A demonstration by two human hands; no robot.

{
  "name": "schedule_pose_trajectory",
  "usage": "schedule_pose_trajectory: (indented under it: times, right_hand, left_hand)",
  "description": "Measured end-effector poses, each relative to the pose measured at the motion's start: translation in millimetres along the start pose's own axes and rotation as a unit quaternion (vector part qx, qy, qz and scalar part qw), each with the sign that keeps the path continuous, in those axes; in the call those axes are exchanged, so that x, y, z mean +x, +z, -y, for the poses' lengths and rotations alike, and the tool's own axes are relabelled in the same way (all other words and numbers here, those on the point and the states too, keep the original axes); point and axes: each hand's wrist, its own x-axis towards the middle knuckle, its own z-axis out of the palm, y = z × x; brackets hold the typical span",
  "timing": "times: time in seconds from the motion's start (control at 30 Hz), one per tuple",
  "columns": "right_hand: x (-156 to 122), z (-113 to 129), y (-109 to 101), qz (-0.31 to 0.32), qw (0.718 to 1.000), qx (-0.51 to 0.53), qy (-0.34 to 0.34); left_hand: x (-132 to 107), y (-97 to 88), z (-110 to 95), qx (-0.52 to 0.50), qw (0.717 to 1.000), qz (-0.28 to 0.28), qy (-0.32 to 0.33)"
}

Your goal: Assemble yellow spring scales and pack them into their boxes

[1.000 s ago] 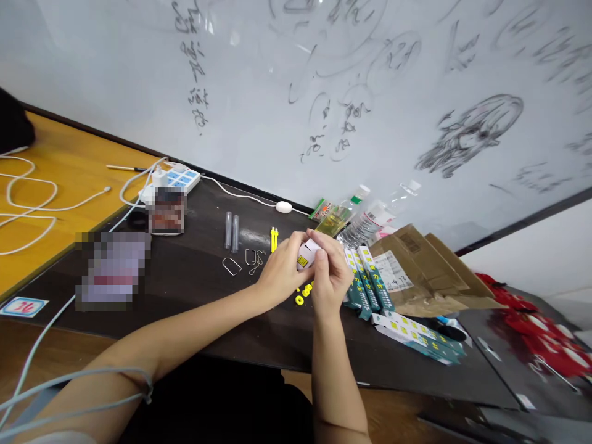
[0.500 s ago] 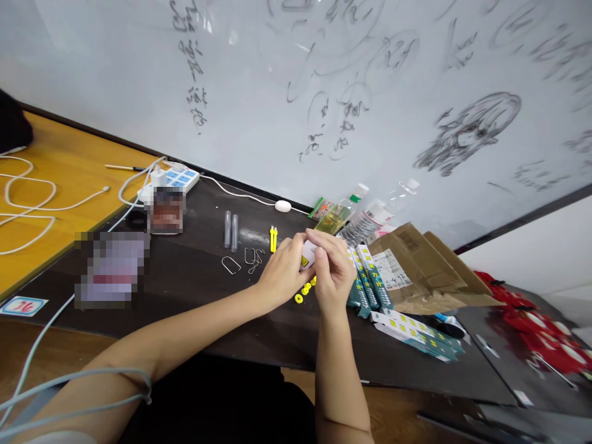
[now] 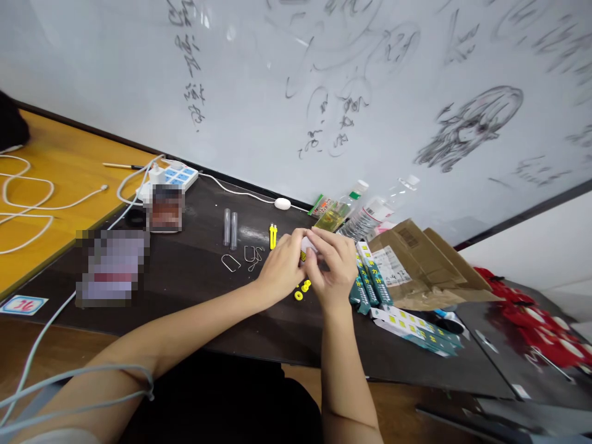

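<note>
My left hand point(image 3: 282, 268) and my right hand point(image 3: 332, 268) are pressed together over the dark table point(image 3: 194, 290), both closed around a small white object with a yellow label point(image 3: 305, 251); most of it is hidden by my fingers. Just below my hands lie small yellow rings point(image 3: 301, 290). A yellow clip-like piece point(image 3: 273, 235) stands just left of my left hand. Bent wire clips point(image 3: 243, 259) and two clear tubes point(image 3: 230, 227) lie further left. Green and white boxes point(image 3: 370, 280) lie right beside my right hand.
Cardboard packaging point(image 3: 416, 265) and plastic bottles point(image 3: 370, 213) lie at the back right. A white power strip point(image 3: 173, 177) with cables sits at the back left, next to the yellow table point(image 3: 50, 185). Red items point(image 3: 531, 327) lie far right. A whiteboard with drawings point(image 3: 324, 92) rises behind.
My hands have sunk slightly toward the table and closed more tightly over the white object, which now shows less than before.
</note>
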Motion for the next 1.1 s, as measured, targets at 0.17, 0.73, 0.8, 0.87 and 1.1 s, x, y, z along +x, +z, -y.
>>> schedule_pose_trajectory:
  times: [0.17,0.73,0.8,0.87,1.1]
  right_hand:
    - [4.2,1.4,-5.1,0.04,0.996,0.073,0.023]
    - [15.2,18.4,-7.2,-0.006,0.983,0.097,0.156]
    - [21.4,20.2,-11.2,0.019,0.974,0.124,0.19]
    - [25.5,19.5,-13.8,0.036,0.966,0.152,0.207]
    - [27.1,12.5,-15.8,0.049,0.947,0.225,0.223]
  left_hand:
    - [0.4,1.0,2.2,-0.007,1.0,0.009,0.013]
    - [0.6,3.9,0.6,-0.003,1.0,0.008,0.012]
    - [0.6,3.4,-0.5,0.003,1.0,0.014,0.012]
    - [0.6,2.4,-1.5,0.008,1.0,0.015,0.011]
    - [0.8,2.0,-1.7,0.022,1.0,0.009,-0.008]
